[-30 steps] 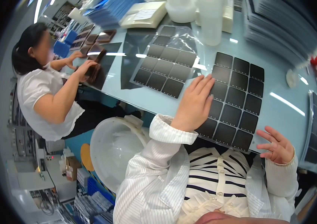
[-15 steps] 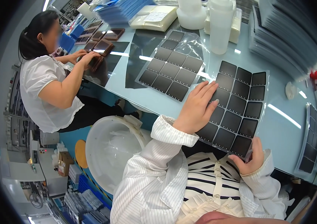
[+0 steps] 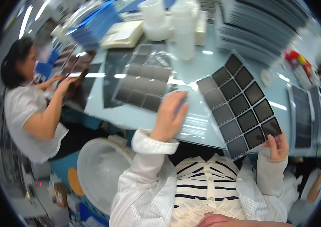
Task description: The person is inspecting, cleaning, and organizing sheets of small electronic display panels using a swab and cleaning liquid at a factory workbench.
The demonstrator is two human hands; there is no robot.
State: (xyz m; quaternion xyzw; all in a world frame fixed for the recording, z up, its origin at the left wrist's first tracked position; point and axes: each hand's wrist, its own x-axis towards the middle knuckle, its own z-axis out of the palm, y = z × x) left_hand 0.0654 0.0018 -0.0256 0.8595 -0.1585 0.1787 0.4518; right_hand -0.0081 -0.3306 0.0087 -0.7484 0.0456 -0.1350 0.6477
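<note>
My right hand (image 3: 278, 146) pinches the near right corner of a clear sheet of dark square panels (image 3: 239, 104). The sheet is tilted and looks lifted off the glass-topped table at that corner; whether its far end touches the table I cannot tell. My left hand (image 3: 169, 116) holds nothing, its fingers stretched forward over the table, apart from that sheet. Just beyond its fingertips lies a second sheet of dark panels (image 3: 143, 86), flat and partly under glare.
Along the back stand a translucent bottle (image 3: 183, 34), a white container (image 3: 156, 22), a pale wrapped stack (image 3: 122, 34) and blue sheets (image 3: 92, 28). Layered trays (image 3: 262, 26) rise at the back right. A white bin (image 3: 100, 172) sits below the table edge. A co-worker (image 3: 35, 117) handles brown frames at left.
The sheet under my hands has turned and come up in my right hand, which moved right. My left hand has let go of it and moved left. The whole view has shifted.
</note>
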